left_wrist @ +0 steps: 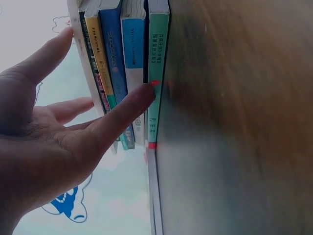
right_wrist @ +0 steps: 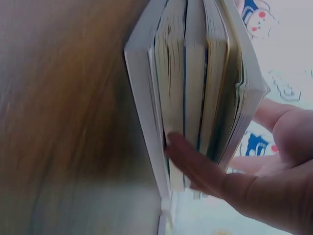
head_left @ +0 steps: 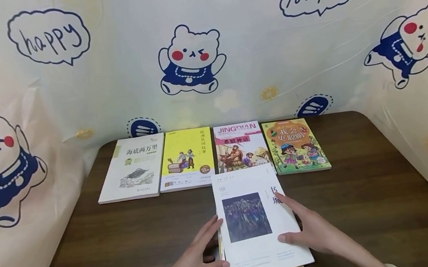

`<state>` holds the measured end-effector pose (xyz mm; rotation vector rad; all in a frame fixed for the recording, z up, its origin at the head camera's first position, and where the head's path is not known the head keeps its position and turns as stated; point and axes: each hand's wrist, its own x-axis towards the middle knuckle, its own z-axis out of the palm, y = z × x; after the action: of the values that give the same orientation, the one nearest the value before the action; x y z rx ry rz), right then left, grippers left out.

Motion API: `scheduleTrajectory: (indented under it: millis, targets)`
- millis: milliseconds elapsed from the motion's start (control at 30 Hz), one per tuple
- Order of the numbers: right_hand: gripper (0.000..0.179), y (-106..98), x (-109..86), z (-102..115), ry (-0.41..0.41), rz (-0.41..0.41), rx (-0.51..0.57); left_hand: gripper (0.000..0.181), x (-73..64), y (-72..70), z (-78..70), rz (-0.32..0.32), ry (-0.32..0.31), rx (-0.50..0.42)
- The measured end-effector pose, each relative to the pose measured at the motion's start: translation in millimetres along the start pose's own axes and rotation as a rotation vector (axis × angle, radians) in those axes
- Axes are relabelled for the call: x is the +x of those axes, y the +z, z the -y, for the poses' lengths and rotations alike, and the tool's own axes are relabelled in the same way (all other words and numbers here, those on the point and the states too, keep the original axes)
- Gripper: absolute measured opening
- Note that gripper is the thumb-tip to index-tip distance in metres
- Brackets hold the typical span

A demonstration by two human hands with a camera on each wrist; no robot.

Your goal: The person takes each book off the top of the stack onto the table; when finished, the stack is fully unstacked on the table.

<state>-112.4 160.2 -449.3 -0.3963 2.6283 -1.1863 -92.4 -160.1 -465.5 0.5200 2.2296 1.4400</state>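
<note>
A stack of several books lies near me, topped by a white book with a dark picture on its cover. At the stack's left side is my left hand; its fingers are extended and touch the spines, one reaching the green book at the bottom. My right hand is at the opposite side with extended fingers. In the right wrist view, one of its fingers lies along the page edges. A blue book and a yellow-spined book show between top and bottom. Neither hand curls round the stack.
Beyond the stack, a row holds a white book, a yellow book, a pink-titled book and an orange-green book. They lie on the dark wooden table. A bear-printed curtain surrounds its far edge.
</note>
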Motion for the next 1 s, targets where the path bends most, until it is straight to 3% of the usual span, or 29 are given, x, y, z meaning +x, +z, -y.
scheduleTrajectory:
  millis: [200,500,733,1000]
  targets:
    - [0.086,-8.5,0.0,-8.1,-0.035,0.035,0.036,0.089,0.9,3.2,-1.4,-0.049,0.018,0.078]
    - [0.075,-24.1,-4.9,-10.2,-0.083,0.039,-0.057,0.088,0.2,7.0,-2.5,-0.08,0.079,0.095]
    - [0.068,-41.3,-8.4,-11.8,-0.086,0.055,-0.099,0.082,0.3,7.5,-5.8,-0.077,0.082,0.147]
    - [0.063,-61.5,-17.1,-18.5,0.005,-0.02,-0.116,0.081,0.4,6.0,-3.4,-0.064,0.058,0.179]
